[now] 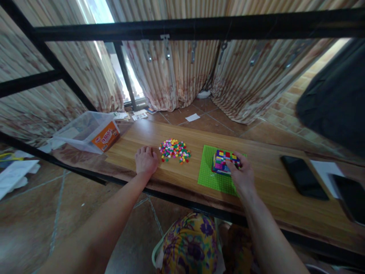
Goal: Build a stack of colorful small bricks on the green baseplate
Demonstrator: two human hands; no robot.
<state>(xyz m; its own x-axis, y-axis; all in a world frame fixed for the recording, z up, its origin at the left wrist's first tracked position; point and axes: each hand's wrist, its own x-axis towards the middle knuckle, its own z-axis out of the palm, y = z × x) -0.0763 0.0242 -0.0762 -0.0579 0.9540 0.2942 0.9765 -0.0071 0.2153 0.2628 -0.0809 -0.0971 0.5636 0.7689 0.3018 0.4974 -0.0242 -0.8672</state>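
My right hand (242, 173) grips the right side of a small block of stacked, many-coloured toy bricks (221, 163), thumb on the near side and fingers round the back. The block sits on a green studded baseplate (207, 171), whose right part is covered by the hand. My left hand (146, 160) rests on the wooden tabletop with its fingers curled in. What those fingers hold, if anything, is hidden. Just right of it lies a loose pile of tiny coloured bricks (174, 149).
A clear plastic box (81, 131) with an orange label stands at the table's left end. A black phone (303, 177), a white sheet (326, 175) and another dark device (350, 196) lie at the right. A black metal bar (182, 28) crosses above the wooden table (176, 186).
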